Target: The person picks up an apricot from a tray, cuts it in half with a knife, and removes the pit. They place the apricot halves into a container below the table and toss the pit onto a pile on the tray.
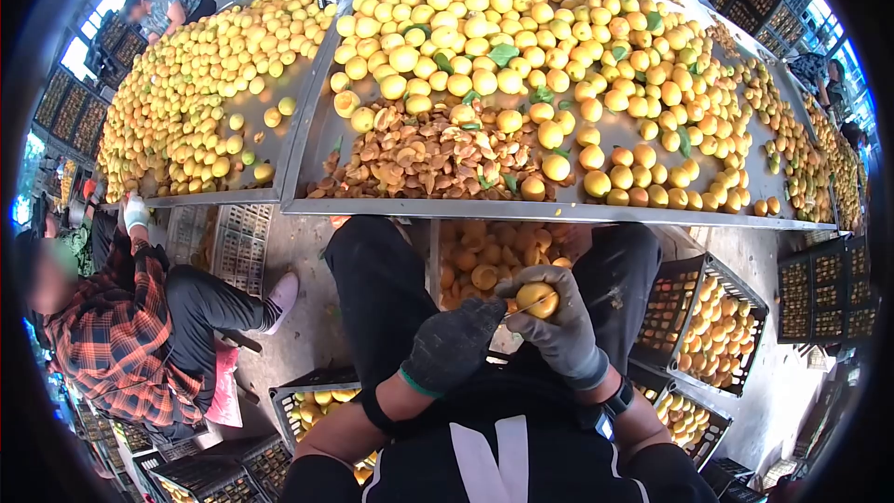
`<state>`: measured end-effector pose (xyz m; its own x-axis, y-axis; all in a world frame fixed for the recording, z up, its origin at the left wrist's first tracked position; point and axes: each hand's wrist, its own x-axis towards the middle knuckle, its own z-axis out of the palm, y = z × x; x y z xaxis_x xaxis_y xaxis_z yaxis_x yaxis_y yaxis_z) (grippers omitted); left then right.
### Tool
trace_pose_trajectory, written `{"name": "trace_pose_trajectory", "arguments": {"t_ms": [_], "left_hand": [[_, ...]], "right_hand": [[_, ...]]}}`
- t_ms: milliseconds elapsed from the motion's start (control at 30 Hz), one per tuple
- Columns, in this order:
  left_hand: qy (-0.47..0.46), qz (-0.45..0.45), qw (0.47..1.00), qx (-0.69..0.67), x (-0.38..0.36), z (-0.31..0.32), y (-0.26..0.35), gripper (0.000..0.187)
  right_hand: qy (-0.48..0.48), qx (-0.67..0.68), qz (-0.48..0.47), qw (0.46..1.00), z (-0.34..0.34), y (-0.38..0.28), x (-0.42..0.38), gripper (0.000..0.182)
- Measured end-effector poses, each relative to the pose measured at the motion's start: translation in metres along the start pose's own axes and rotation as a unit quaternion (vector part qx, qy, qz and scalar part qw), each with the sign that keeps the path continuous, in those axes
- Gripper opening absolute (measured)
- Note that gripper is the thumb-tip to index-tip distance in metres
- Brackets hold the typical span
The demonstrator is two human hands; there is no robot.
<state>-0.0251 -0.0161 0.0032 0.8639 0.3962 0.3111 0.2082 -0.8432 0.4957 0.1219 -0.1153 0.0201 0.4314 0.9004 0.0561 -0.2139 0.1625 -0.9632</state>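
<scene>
My right hand, in a grey glove, is wrapped round a yellow-orange apricot above my lap. Close against it is my left hand, in a dark glove, with the fingers closed on a small knife. Its thin bright blade lies across the near side of the fruit; the handle is hidden in the glove. Just beyond both hands, between my knees, halved apricots fill a container under the table edge.
A metal table ahead bears loose apricots, leaves and a heap of brown pits. Black crates of apricots stand at my right, another crate at my left. A person in a plaid shirt sits to the left.
</scene>
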Motion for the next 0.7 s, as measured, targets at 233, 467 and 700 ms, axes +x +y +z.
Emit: {"name": "trace_pose_trajectory", "arguments": {"t_ms": [233,467,700], "left_hand": [[0.009,0.023,1.000,0.016,0.006,0.005,-0.002,0.032],[0.004,0.011,1.000,-0.007,0.006,0.022,-0.018,0.030],[-0.023,-0.044,0.991,-0.120,0.016,0.023,-0.010,0.034]], "right_hand": [[-0.011,0.233,0.041,0.972,0.006,0.000,0.007,0.046],[0.030,0.226,0.030,0.973,0.012,0.016,0.010,0.048],[0.017,0.101,0.018,0.995,-0.009,0.031,0.013,0.056]]}}
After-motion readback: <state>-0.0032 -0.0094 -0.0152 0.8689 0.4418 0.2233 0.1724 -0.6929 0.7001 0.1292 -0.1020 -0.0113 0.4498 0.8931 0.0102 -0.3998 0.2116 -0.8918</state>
